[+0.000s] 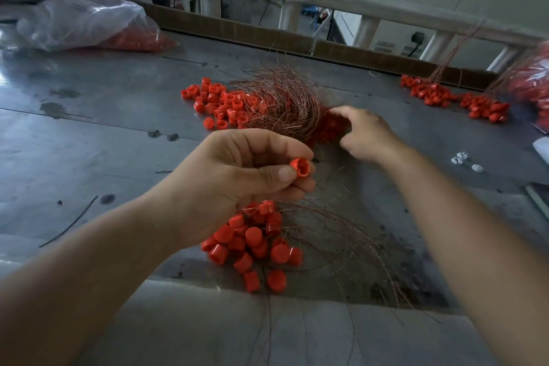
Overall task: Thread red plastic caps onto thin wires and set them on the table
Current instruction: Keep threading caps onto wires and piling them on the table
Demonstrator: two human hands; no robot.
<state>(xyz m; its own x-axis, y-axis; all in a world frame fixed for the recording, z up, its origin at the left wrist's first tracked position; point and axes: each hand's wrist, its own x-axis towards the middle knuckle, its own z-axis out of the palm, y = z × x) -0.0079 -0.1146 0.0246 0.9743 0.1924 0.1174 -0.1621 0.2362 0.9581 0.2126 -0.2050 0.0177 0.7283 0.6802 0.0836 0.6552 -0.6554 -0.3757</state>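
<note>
The left hand (237,175) pinched one red cap (300,167) between thumb and forefinger, above a bunch of threaded caps (255,244) too crowded to count. The right hand (367,134), blurred, touched loose caps (218,104) partly hidden under the wire tangle (282,101) on the surface (104,128); its grip was unclear. Three white bits (465,159) lay to the right.

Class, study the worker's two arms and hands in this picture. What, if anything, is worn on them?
Nothing is worn. The left hand and right hand have no gloves, and no rings show. The left forearm and right forearm are bare up to the picture's edge: no sleeves, watch or bands. The left thumbnail is short and unpainted.
</note>
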